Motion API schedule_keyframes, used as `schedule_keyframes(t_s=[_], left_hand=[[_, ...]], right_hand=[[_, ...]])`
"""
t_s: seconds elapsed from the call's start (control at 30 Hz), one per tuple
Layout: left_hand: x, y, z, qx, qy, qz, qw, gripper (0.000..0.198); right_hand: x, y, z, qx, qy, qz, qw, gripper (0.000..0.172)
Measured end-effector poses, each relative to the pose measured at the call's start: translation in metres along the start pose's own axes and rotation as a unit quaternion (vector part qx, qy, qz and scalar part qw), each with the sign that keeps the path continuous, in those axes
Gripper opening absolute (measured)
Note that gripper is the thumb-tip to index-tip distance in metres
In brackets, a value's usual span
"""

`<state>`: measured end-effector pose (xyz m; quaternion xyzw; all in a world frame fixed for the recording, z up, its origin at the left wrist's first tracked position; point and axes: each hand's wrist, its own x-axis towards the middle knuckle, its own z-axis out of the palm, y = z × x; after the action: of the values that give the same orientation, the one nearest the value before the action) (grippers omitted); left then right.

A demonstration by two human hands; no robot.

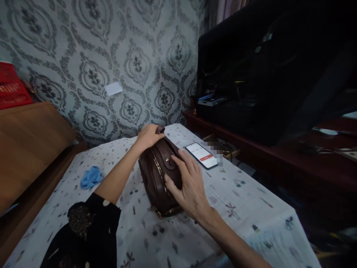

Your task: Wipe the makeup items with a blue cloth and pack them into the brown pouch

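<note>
A dark brown leather bag with gold-coloured zippers lies on a patterned white tablecloth. My left hand grips its far end beside a short leather loop, thumb over the top and the other fingers partly hidden. My right hand rests over the bag's right side near the closer end. Its thumb and fingers are apart, close to the zipper and a small metal fitting. Just right of the bag, a phone lies with its lit screen up.
A crumpled blue cloth lies left on the tablecloth. Patterned wallpaper rises behind. A brown wooden panel stands at the left, with a red item above it. A large dark screen and a dark red shelf occupy the right.
</note>
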<state>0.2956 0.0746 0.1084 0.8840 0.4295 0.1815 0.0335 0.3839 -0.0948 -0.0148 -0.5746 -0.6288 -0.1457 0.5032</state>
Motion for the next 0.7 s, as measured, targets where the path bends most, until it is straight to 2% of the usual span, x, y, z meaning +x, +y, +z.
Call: schedule_keyframes(t_s=[0.13,0.3,0.5,0.7], left_hand=[[0.011,0.002,0.011,-0.012,0.036,-0.039,0.999,0.016],[0.002,0.003,0.013,-0.060,0.047,-0.026,0.997,0.019],[-0.013,0.009,0.009,-0.141,0.008,0.033,0.989,0.022],[-0.014,-0.021,-0.013,-0.198,-0.054,0.047,0.978,0.027]], right_hand=[[0.002,0.000,0.000,0.014,-0.004,0.006,1.000,0.041],[0.004,0.000,0.000,0.014,-0.010,0.011,1.000,0.041],[0.004,0.000,0.000,0.010,-0.019,0.010,1.000,0.043],[-0.002,-0.001,-0.001,-0.018,-0.022,0.003,1.000,0.046]])
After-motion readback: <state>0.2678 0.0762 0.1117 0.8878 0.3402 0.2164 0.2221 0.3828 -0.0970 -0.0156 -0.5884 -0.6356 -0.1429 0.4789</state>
